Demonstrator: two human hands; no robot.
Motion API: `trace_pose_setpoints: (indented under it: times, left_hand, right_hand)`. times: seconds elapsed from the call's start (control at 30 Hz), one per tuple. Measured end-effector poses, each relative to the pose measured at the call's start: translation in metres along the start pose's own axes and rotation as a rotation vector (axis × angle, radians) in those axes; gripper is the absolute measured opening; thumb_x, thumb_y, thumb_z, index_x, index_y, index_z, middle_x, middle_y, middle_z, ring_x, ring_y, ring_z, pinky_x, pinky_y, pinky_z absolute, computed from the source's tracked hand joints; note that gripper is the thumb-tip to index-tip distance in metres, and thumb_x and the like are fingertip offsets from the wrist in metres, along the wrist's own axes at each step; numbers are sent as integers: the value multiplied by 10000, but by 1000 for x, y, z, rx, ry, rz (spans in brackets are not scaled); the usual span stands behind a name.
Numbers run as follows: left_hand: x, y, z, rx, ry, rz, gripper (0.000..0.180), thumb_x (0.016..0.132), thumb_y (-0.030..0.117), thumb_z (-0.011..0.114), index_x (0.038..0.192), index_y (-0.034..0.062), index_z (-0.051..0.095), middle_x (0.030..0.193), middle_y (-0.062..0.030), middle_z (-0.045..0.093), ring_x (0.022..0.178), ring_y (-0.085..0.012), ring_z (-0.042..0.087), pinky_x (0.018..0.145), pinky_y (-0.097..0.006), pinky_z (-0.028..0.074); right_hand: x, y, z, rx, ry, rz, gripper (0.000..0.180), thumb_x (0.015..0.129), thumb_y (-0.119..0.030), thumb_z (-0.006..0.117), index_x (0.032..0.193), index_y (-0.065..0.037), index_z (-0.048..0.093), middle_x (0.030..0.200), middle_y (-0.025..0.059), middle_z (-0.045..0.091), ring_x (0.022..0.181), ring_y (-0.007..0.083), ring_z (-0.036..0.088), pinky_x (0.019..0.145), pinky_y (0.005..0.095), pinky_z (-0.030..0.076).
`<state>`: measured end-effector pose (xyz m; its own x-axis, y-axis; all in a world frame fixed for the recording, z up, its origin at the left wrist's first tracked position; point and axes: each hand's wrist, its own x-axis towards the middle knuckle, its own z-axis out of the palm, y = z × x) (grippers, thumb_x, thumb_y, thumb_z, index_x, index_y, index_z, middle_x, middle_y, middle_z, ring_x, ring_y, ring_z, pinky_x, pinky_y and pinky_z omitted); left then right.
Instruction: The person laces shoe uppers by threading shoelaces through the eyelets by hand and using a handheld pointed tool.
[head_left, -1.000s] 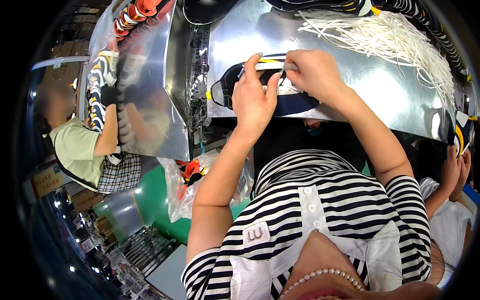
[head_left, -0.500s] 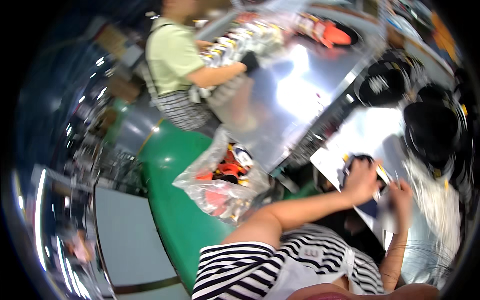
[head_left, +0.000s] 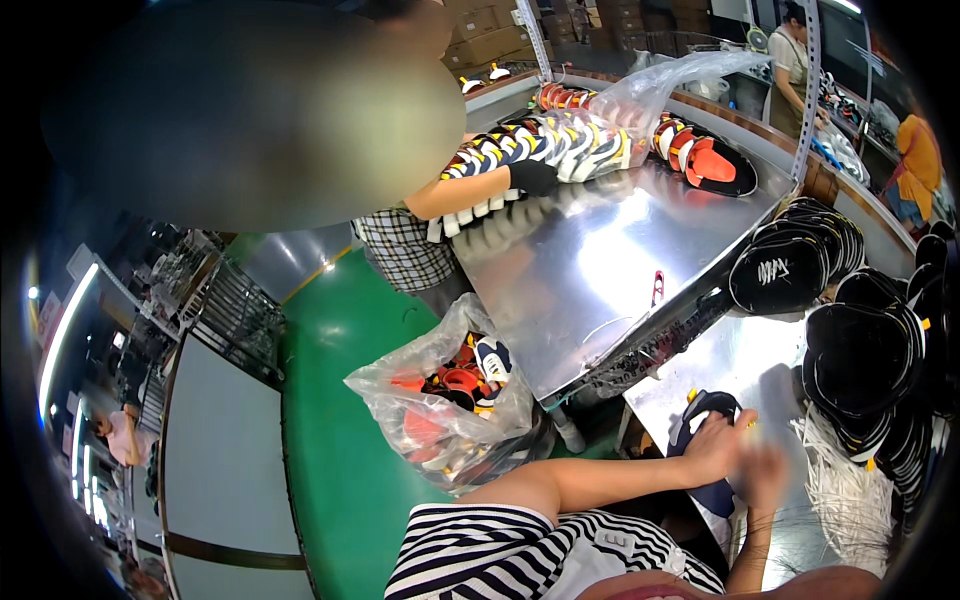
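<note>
A dark navy shoe upper (head_left: 713, 404) with white and yellow parts lies on the metal worktop in front of me. My left hand (head_left: 712, 447) rests over it with bent fingers gripping its middle. Close beside, almost touching it, is my right hand (head_left: 762, 474), which is blurred, so its fingers and anything in them do not show clearly. To the right of my hands a thick bundle of white shoelaces (head_left: 848, 482) hangs over the worktop (head_left: 775, 345).
Stacked black shoe uppers (head_left: 862, 345) line the right side. A clear plastic bag (head_left: 400, 372) of orange and navy uppers stands at my left. Across, a co-worker's black-gloved hand (head_left: 533, 177) touches a long row of uppers (head_left: 515, 140) on a metal table (head_left: 550, 300).
My right hand has moved left, in close to my left hand, which stays on the upper. The view has shifted, and the co-worker's row of uppers shows more sharply.
</note>
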<state>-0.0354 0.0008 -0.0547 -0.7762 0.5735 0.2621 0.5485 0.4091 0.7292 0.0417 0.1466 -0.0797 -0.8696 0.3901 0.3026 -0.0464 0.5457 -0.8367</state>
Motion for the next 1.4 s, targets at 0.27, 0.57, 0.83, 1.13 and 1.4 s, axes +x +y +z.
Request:
trace_pose_setpoints:
  times: [0.27,0.57,0.83,1.13,1.4]
  left_hand:
    - [12,-10,-17,-297,-301,33,576,917,99,539,1439,114,297,680,-136,603,665,-337,610,679,-435,457]
    - [21,-9,-54,-1334,-695,-202,855,898,10,548,1593,64,53,784,-16,517,740,-105,503,737,-251,421]
    - [8,-9,-68,-1456,-751,-197,779,942,91,571,1573,36,116,849,-27,546,813,-125,548,791,-266,439]
    - [12,6,-100,-551,-596,289,395,919,106,576,1303,28,520,897,-119,646,899,-242,606,814,-370,462]
    - [10,18,-82,92,-382,181,535,965,218,569,1432,18,402,875,-204,649,865,-389,617,740,-491,460]
  right_hand:
    - [-3,-10,6,-121,142,-76,96,920,-56,621,969,9,571,766,79,579,687,138,544,628,295,463]
    - [-9,-10,11,-272,233,-11,85,992,-75,544,1013,2,572,829,135,635,712,204,604,671,318,490]
    - [-1,-13,16,-250,240,-33,98,991,-96,548,1008,-7,584,787,121,623,663,189,583,615,306,473]
    - [-3,-12,3,125,9,64,232,923,-41,636,1146,19,612,954,55,649,773,82,579,630,210,461]
    - [7,-34,-4,-7,19,-3,143,862,-16,666,993,2,612,783,56,632,649,96,553,574,250,450]
